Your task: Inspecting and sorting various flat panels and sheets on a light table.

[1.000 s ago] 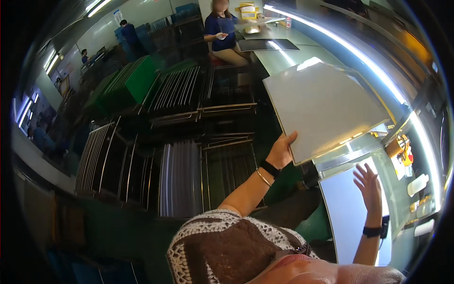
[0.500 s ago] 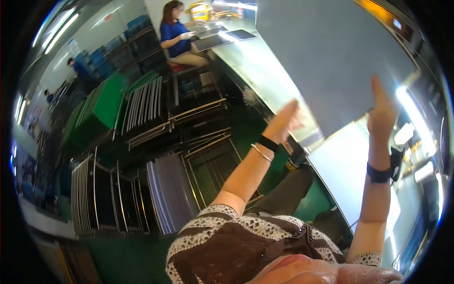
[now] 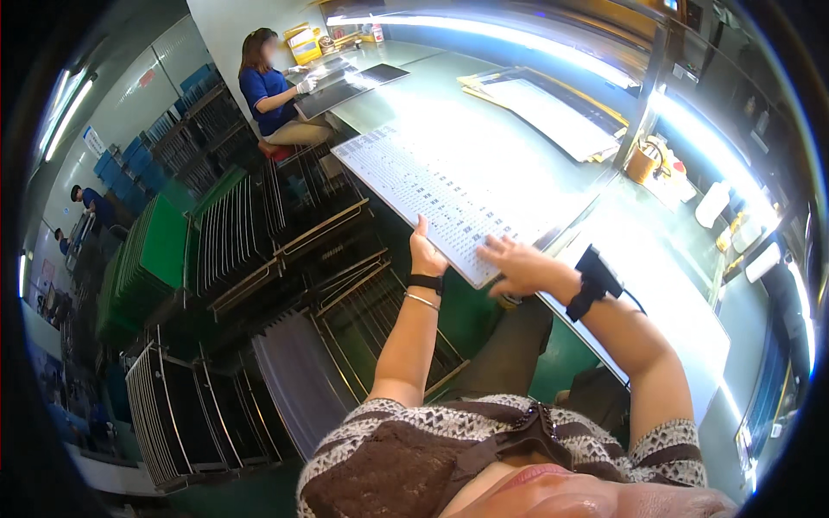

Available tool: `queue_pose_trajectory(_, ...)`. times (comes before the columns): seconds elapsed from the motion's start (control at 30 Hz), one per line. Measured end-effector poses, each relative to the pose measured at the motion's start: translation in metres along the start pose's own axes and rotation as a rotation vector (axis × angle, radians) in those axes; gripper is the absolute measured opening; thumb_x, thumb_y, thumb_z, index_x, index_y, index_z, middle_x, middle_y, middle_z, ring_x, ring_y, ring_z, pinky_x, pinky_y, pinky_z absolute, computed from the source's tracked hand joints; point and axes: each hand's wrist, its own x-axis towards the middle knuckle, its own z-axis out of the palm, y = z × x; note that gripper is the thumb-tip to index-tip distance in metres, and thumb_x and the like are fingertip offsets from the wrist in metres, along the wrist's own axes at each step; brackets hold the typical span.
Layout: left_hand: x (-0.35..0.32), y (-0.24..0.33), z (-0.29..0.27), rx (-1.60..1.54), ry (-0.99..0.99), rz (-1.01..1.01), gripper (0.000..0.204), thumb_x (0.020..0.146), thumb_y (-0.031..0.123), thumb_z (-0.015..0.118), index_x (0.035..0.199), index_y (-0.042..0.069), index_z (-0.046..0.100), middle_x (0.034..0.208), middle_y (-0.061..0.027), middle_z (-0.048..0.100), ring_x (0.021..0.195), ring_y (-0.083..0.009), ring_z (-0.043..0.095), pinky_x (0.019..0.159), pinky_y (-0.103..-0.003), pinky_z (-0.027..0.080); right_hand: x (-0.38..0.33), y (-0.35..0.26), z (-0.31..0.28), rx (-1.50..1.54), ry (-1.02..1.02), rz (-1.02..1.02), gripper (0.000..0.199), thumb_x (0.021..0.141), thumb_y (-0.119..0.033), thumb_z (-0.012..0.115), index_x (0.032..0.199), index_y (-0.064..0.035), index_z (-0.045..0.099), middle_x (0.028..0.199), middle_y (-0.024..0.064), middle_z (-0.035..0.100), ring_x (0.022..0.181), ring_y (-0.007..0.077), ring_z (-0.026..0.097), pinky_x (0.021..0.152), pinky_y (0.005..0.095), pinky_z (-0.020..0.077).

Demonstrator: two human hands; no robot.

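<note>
A large thin white panel [image 3: 413, 186] covered with rows of small dark printed marks is tilted over the left edge of the bright worktable [image 3: 423, 95]. My left hand [image 3: 427, 261] grips its near left edge, the thumb on the upper face and the other fingers mostly underneath. Over the panel's near corner is my right hand [image 3: 525, 269], fingers spread; whether they touch the surface I cannot tell. A black strap with a small dark box [image 3: 598, 281] sits on my right wrist.
Racks of upright panels [image 3: 233, 229] and green boards [image 3: 160, 250] stand to the left. A co-worker in blue [image 3: 268, 95] sits at the table's far end by dark panels [image 3: 350, 91]. Yellow-edged sheets [image 3: 553, 112] lie at the back; a bright white surface [image 3: 656, 285] is to the right.
The big grey panel face that stood raised before me has swung down, and its printed white side now shows. My left hand moved left and down; my right hand came down and inward.
</note>
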Motion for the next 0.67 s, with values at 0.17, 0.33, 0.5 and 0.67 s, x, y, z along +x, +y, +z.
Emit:
queue_pose_trajectory(0.17, -0.001, -0.001, -0.003, -0.059, 0.003, 0.027, 0.070, 0.097, 0.057, 0.026, 0.143, 0.005, 0.028, 0.144, -0.0165, 0.037, 0.130, -0.0344, 0.037, 0.108, -0.050, 0.030, 0.024, -0.049, 0.000, 0.150, 0.126, 0.214, 0.071, 0.081, -0.048, 0.065, 0.125, 0.0045, 0.044, 0.134, 0.0337, 0.041, 0.119, 0.0538, 0.043, 0.099, 0.0532, 0.0396)
queue_pose_trajectory(0.33, -0.014, 0.010, 0.001, -0.107, 0.027, -0.001, 0.081, 0.091, 0.069, 0.024, 0.146, 0.010, 0.024, 0.148, -0.0130, 0.030, 0.133, -0.0329, 0.032, 0.110, -0.048, 0.027, 0.028, -0.037, 0.013, 0.135, 0.230, 0.162, 0.036, 0.085, -0.028, 0.058, 0.101, 0.0036, 0.051, 0.103, 0.0290, 0.059, 0.095, 0.0459, 0.059, 0.080, 0.0482, 0.0497)
queue_pose_trajectory(0.5, -0.016, 0.016, -0.004, -0.216, -0.012, 0.088, 0.077, 0.093, 0.064, 0.032, 0.144, 0.007, 0.029, 0.145, -0.0139, 0.035, 0.131, -0.0320, 0.036, 0.109, -0.047, 0.029, 0.025, -0.028, 0.006, 0.094, 0.393, 0.010, 0.006, 0.079, -0.005, 0.051, 0.083, -0.0020, 0.053, 0.071, 0.0185, 0.061, 0.066, 0.0360, 0.063, 0.060, 0.0455, 0.0503)
queue_pose_trajectory(0.67, 0.004, 0.051, -0.024, 0.222, 0.312, -0.149, 0.050, 0.097, 0.034, 0.050, 0.130, -0.003, 0.043, 0.127, -0.0143, 0.053, 0.117, -0.0292, 0.051, 0.102, -0.043, 0.041, 0.054, -0.002, -0.118, 0.361, 0.822, 0.135, 0.021, 0.080, 0.000, 0.051, 0.093, -0.0024, 0.066, 0.084, 0.0194, 0.068, 0.080, 0.0240, 0.070, 0.076, 0.0331, 0.0550)
